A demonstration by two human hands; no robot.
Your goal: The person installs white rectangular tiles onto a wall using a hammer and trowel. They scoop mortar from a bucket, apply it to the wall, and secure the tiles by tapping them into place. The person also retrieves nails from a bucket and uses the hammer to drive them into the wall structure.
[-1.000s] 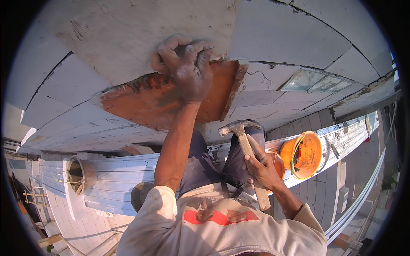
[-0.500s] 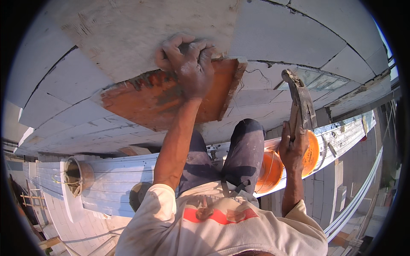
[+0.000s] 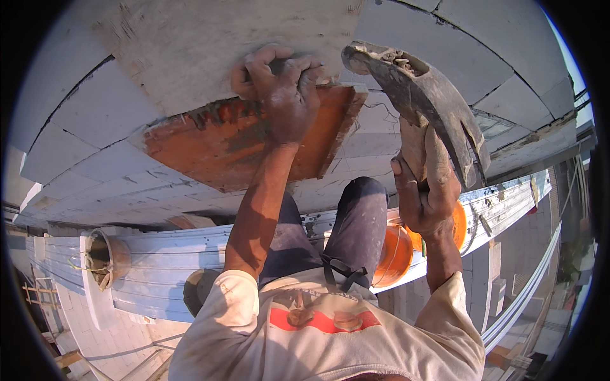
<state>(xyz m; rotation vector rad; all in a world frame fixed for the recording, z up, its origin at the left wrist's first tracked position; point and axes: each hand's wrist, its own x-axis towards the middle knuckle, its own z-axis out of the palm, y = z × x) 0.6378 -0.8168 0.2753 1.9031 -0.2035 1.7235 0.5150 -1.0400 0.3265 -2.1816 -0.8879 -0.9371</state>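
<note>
My left hand (image 3: 279, 95) is closed, its curled fingers against a pale wooden panel (image 3: 210, 38), at the upper edge of an orange-faced board (image 3: 324, 133). What those fingers pinch, if anything, is hidden. A dark, mortar-stained claw hammer (image 3: 422, 89) is raised at the right, its claw towards the lower right and its striking face towards the upper left. My right hand (image 3: 432, 197) is wrapped round its pale handle. The hammer's striking end is apart from my left hand, to its right.
Light block wall (image 3: 438, 51) surrounds the panel. Below runs a ribbed plank walkway (image 3: 165, 254) with a bucket (image 3: 108, 257) at the left and orange buckets (image 3: 394, 254) beside my right forearm. A lower level shows beyond the walkway.
My right hand has lifted the hammer up and to the left, closer to the panel and my left hand. The left hand stays nearly in place.
</note>
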